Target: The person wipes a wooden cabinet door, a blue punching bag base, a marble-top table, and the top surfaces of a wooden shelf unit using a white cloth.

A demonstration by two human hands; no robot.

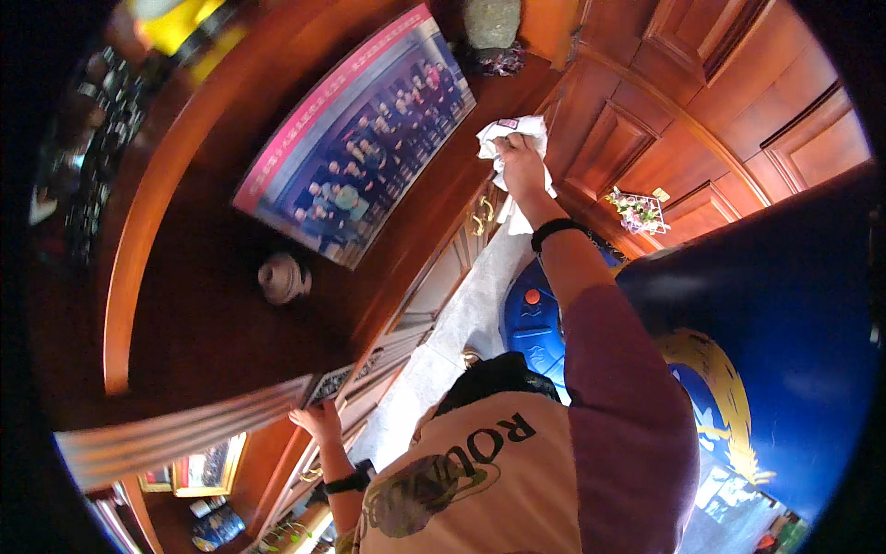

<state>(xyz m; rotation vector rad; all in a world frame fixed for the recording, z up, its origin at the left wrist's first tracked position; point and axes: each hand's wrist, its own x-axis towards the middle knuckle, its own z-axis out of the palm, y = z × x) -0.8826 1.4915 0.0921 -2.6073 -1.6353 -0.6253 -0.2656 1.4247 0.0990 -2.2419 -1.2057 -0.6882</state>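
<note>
My right hand [520, 163] reaches forward and grips a crumpled white cloth [541, 128]. The cloth lies against the front edge of a reddish-brown wooden cabinet shelf [443, 183], and its lower end hangs past that edge. On the shelf leans a large group photograph [387, 138] with a red band along its top. My left hand [318, 419] is at the lower left, touching the edge of a fluted cabinet pillar [208, 429] beside a carved panel. How its fingers close there is partly hidden. Closer to the pillar, a small round pale object [284, 278] stands on the shelf.
A grey stone-like ornament [493, 24] stands at the shelf's far end. Panelled wood [609, 149] bears a small flower basket [638, 211]. A large blue surface with gold decoration [747, 311] rises at my right. Below left are framed pictures [208, 465] and a dark blue packet [218, 528].
</note>
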